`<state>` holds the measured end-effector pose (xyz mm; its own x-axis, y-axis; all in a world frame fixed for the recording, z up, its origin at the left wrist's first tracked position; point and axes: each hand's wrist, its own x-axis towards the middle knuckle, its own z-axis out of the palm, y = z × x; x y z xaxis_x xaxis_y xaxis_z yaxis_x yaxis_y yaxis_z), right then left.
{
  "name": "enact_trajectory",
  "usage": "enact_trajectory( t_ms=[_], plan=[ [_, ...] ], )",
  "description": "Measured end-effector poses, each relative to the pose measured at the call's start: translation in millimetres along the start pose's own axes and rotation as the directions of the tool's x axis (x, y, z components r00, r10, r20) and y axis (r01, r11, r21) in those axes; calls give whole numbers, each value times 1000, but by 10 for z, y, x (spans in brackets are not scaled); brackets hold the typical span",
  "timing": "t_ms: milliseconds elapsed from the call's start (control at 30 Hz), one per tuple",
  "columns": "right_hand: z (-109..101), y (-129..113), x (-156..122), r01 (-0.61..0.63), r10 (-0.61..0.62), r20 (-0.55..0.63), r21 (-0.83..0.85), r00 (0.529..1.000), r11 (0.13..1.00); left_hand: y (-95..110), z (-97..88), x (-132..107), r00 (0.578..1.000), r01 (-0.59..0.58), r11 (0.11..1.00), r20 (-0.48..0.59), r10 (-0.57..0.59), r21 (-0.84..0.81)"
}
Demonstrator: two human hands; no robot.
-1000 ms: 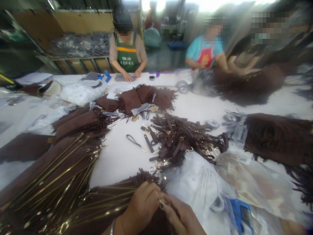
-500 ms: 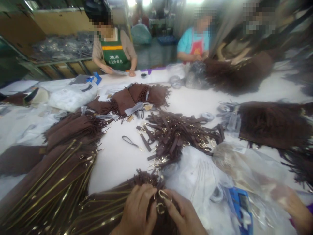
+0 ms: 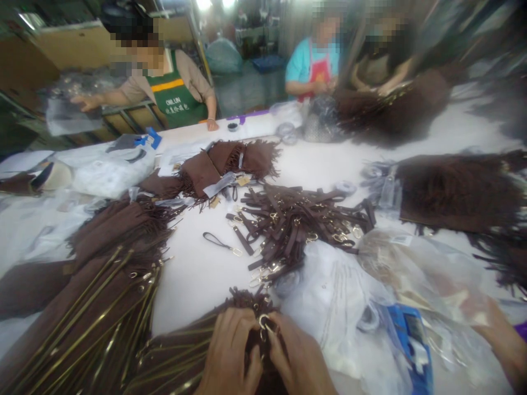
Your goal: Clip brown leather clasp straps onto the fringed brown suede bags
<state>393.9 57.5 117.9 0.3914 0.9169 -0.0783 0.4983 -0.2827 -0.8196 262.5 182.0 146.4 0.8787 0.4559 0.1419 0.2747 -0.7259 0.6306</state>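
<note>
At the bottom centre my left hand (image 3: pixel 233 348) is closed, its fingers pinching the edge of a brown fringed pouch (image 3: pixel 177 354) with gold zippers. Beside it my right hand (image 3: pixel 302 351) is closed on a gold metal clasp (image 3: pixel 263 323), which shows between the fingertips of both hands. Whether the clasp is hooked through another ring cannot be made out. Just beyond my hands lies a heap of brown wrist straps (image 3: pixel 288 225) with gold clasps. A single strap (image 3: pixel 218 241) lies apart on the white table (image 3: pixel 185 285).
Brown zippered pouches (image 3: pixel 102 307) are stacked at left, with folded fringed pieces (image 3: pixel 214 164) farther back. Plastic bags (image 3: pixel 337 307) and a blue tool or dispenser (image 3: pixel 414 340) lie at right. A co-worker's forearm (image 3: pixel 500 340) enters there. Several co-workers stand across the table.
My hands have come closer together around the clasp. Across the table, the co-worker in the green apron has turned and stretched an arm out to the left, holding a clear bag.
</note>
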Motion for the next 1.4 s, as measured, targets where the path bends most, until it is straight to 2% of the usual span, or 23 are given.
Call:
enact_trajectory(
  t_ms=[167, 300, 433, 633, 767, 933, 1000, 1100, 1267, 1333, 1400],
  plan=[
    [-23, 38, -41, -14, 14, -52, -4, 999, 1000, -63, 0, 40, 992, 43, 997, 119, -35, -62],
    [74, 102, -113, -23, 18, -118, -42, 993, 999, -89, 38, 98, 987, 97, 989, 140, -81, -111],
    [162, 95, -138, -32, 15, -152, -111, 988, 993, -77, 80, 125, 989, 112, 987, 108, -99, -117],
    [225, 30, -142, -56, 31, -168, -151, 985, 987, -82, 149, 97, 1000, -7, 999, 11, 7, -47],
    [318, 8, -158, -107, 70, -226, -155, 972, 982, -74, 196, 104, 996, -72, 997, -51, 72, 12],
    [435, 97, -289, -147, 111, -235, -144, 966, 979, -26, 206, 138, 994, -73, 997, -74, 76, 37],
    [395, 149, -371, -102, 81, -185, -107, 979, 989, -21, 190, 132, 996, -62, 997, -67, 65, 34],
    [188, 171, -443, -37, 40, -82, 27, 996, 999, -37, 144, 78, 994, -88, 996, -68, 90, 31],
    [-250, 53, -336, -107, 98, 52, 214, 994, 971, -83, 63, -63, 980, -95, 981, -158, 121, 167],
    [-320, 11, -268, -107, 87, 88, 262, 992, 959, -95, 39, -99, 968, -147, 973, -176, 178, 176],
    [-327, -7, -223, -62, 18, 145, 307, 989, 950, -106, 22, -114, 942, -218, 959, -216, 255, 181]
  ],
)
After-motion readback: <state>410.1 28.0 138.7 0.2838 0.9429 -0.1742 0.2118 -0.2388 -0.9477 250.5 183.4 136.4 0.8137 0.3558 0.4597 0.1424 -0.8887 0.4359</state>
